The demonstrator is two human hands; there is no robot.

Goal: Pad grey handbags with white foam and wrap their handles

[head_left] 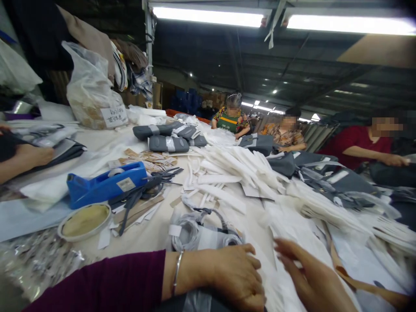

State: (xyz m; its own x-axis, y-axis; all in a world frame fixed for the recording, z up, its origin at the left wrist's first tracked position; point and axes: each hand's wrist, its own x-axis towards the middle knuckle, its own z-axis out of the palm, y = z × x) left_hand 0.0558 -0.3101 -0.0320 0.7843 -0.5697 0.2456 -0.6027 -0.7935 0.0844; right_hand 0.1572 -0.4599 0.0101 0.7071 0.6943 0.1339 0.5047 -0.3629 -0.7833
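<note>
At the bottom, my left hand (235, 275) reaches in from a purple sleeve, a silver bangle on its wrist. Its fingers curl down over a dark grey bag (175, 304) with clear plastic on it, mostly hidden below the arm and frame edge. To its right, my right hand (312, 277) is apart from it, slightly blurred, fingers and thumb spread with nothing seen between them. Just beyond my left wrist lies a plastic-wrapped bundle of grey straps (208, 236). White paper strips (227, 173) spread over the table past both hands.
A blue tape dispenser (107, 184), a round lid (85, 221) and dark straps (139, 190) lie at left. Wrapped grey pouches (169, 144) are piled farther back. Dark grey bags (341, 182) cover the right side. A co-worker's hand (32, 156) works at far left; several people sit opposite.
</note>
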